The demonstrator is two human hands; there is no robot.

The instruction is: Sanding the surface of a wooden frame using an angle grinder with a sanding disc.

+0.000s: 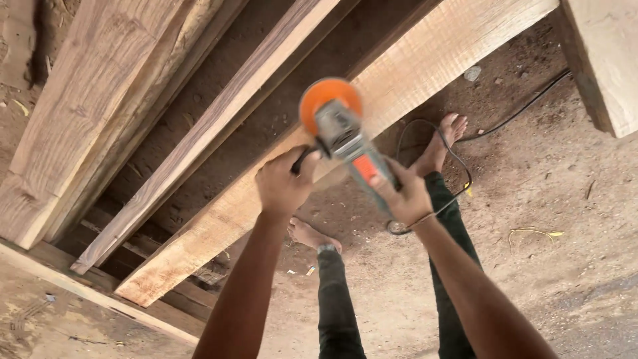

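An angle grinder (342,133) with an orange sanding disc and a grey and orange body is held over a long pale wooden plank (279,179). My left hand (282,183) grips the black side handle of the grinder. My right hand (405,196) is wrapped around the rear of its body. The disc sits against the edge of the plank. A black power cord (458,166) runs from the tool across the dirt floor.
Other planks (86,106) lie side by side to the left, on dark crosspieces. A thick timber beam (608,60) stands at the upper right. My bare feet (442,143) and dark trousers are on the sandy ground below.
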